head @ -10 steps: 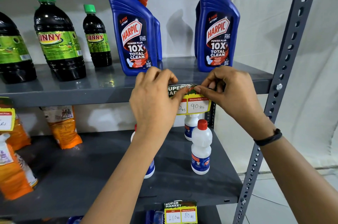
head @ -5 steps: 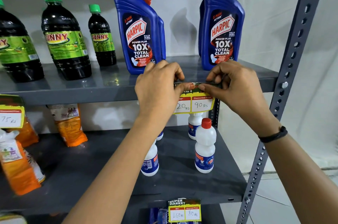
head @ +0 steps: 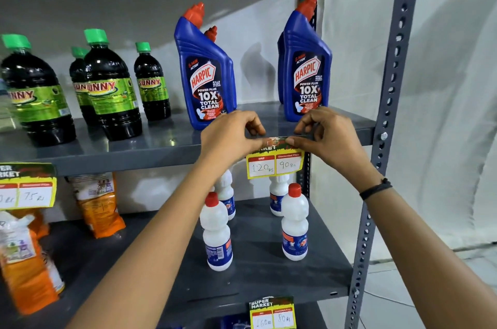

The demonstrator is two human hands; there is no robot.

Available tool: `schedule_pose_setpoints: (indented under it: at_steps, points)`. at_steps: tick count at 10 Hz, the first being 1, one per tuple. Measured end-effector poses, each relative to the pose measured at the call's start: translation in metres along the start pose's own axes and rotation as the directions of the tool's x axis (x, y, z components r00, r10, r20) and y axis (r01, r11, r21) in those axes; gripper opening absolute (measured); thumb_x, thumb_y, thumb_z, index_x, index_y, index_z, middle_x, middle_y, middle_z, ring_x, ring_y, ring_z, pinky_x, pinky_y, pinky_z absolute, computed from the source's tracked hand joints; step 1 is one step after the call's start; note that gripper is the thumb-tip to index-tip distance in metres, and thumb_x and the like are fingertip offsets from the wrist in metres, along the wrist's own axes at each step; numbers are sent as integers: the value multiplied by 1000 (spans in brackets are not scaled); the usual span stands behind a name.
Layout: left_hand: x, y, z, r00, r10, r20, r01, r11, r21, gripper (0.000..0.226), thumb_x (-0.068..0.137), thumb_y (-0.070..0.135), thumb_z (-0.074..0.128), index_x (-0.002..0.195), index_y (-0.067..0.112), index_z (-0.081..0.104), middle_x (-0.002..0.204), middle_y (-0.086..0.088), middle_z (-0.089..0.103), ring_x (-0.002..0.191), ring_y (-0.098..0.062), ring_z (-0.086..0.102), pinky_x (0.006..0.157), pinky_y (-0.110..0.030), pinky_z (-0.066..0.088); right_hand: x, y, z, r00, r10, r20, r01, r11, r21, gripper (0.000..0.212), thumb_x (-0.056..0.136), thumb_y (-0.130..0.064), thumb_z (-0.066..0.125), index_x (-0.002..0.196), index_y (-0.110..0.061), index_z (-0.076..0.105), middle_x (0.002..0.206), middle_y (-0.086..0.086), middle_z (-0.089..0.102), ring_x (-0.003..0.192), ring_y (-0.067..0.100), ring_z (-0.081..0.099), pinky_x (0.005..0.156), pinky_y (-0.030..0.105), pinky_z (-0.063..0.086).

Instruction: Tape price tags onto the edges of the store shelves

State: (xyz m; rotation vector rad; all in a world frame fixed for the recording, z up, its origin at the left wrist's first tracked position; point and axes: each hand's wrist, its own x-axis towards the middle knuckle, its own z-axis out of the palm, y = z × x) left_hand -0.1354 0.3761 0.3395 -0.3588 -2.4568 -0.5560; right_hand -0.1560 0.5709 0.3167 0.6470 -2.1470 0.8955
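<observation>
Starting at the far left, we see a finished tag [head: 27,185] already hanging from the upper shelf edge [head: 129,162] below the dark green-capped bottles [head: 113,92]. Moving right, our left hand [head: 231,138] presses its thumb along the top of the price tag [head: 274,164] that reads 120 and 90, with the fingers curled over the shelf lip. A strip of clear tape [head: 277,138] appears to run between the two thumbs, over the tag's top and onto the shelf edge. Our right hand [head: 326,138] pinches the strip's other end just beside the left, below the blue cleaner bottles [head: 306,70]. Both hands are close together, clamped on tape and tag. Lower down, another tag [head: 272,312] is also up. We judge this tag nearly fixed, with only smoothing left; whether other shelves need tags we cannot tell.
</observation>
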Motion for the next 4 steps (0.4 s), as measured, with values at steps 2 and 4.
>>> schedule_pose_setpoints:
  at_steps: [2,4]
  points:
    - [0,4,-5,998,28,52,-31,998,51,15,73,42,69,81,31,61,89,11,63,89,-12,59,65,-29,45,1,-6,-1,998,50,49,-49,999,-20,20,69,-28,77,80,-18,64,83,-8,57,68,-3,49,55,6,34]
    - [7,14,-27,990,139,-35,-136,988,76,30,79,47,64,92,21,63,95,2,68,87,-14,59,65,-29,46,17,-30,-2,973,36,-228,-39,999,-8,19,80,-32,67,88,-16,64,91,4,64,77,13,56,66,29,49]
